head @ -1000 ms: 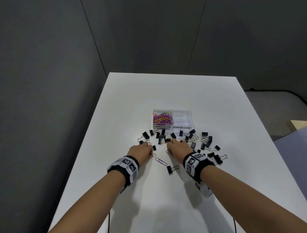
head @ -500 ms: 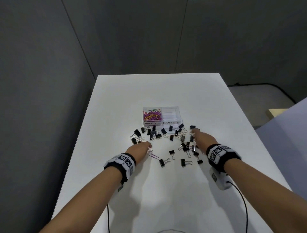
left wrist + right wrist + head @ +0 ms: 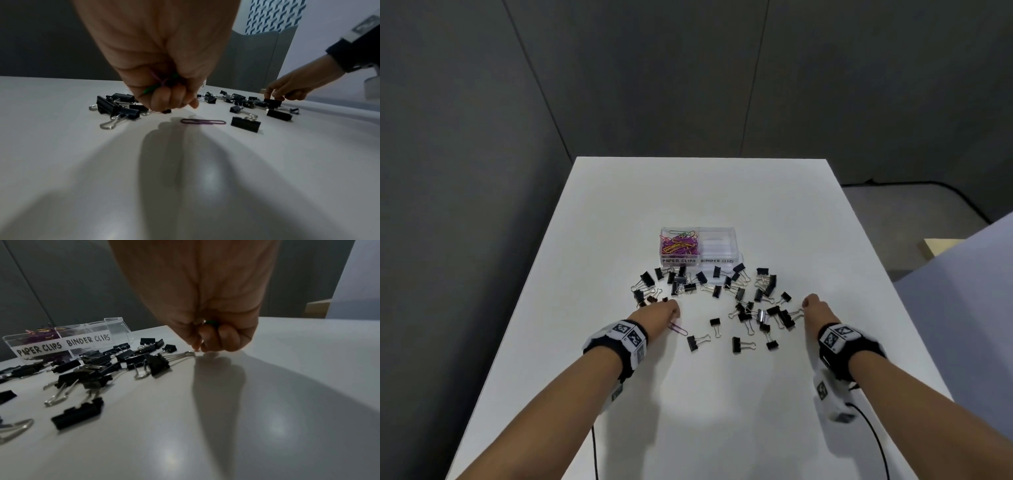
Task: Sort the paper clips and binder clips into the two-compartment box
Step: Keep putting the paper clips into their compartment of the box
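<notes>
The clear two-compartment box [image 3: 722, 260] stands mid-table; its left "PAPER CLIPS" side holds coloured paper clips [image 3: 679, 244], and its right "BINDER CLIPS" side looks empty. Black binder clips [image 3: 739, 305] lie scattered in front of it. My left hand [image 3: 661, 313] is curled round green and purple paper clips [image 3: 160, 82], just above a purple paper clip [image 3: 202, 121] on the table. My right hand [image 3: 816, 308] is at the pile's right edge, curled, with a small green clip [image 3: 211, 322] showing in the fist. Its fingertips [image 3: 197, 345] are by a binder clip's wire handle [image 3: 185, 354].
The white table [image 3: 722, 411] has bare surface in front of the clips and behind the box. Its left edge drops beside a dark wall. A cable [image 3: 873, 435] trails from the right wrist unit, and a pale box [image 3: 938, 248] stands off the table at the right.
My right hand has moved from the middle of the pile out to its right edge. My left hand has stayed by the purple paper clip.
</notes>
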Action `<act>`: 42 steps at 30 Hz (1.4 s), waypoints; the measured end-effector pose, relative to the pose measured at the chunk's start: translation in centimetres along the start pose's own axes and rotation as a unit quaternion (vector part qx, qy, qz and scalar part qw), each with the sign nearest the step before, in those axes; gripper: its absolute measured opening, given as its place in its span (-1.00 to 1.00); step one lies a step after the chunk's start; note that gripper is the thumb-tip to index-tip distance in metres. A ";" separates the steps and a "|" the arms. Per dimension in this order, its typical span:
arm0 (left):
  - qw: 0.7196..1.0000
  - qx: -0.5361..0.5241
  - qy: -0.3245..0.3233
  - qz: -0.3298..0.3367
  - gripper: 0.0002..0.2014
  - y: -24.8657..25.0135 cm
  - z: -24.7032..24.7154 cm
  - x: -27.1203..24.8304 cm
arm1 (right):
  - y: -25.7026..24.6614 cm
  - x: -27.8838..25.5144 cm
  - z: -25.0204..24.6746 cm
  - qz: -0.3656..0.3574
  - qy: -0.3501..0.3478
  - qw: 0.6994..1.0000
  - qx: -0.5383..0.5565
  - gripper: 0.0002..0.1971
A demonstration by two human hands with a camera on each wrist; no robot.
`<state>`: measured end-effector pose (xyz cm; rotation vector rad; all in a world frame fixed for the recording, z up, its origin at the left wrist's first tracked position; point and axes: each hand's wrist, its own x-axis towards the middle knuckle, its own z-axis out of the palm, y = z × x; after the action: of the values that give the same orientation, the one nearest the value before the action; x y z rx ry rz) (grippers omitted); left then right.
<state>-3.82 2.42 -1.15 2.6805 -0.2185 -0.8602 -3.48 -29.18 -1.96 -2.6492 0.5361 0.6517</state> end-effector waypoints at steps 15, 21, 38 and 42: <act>0.996 0.084 -0.015 0.033 -0.77 0.6 0.5 -0.1 | -8.7 -1.6 -1.5 -0.163 -0.128 0.971 -0.119 -0.69; 0.998 0.046 -0.005 0.037 -0.72 -1.1 -2.7 0.3 | -16.0 -0.6 -3.3 -0.249 -0.106 0.961 -0.057 -0.66; 0.990 0.004 0.104 0.090 -0.74 -3.9 -10.9 3.1 | -24.8 2.4 -1.2 -0.377 0.094 0.918 -0.085 -0.67; 0.976 0.032 0.168 0.134 -0.76 -1.8 -12.0 4.7 | -20.0 2.1 -2.7 -0.345 0.143 0.928 -0.024 -0.72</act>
<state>7.15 5.99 4.93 2.7169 -0.5187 -0.3184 8.00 -13.58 4.18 -2.7218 -0.3553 0.0632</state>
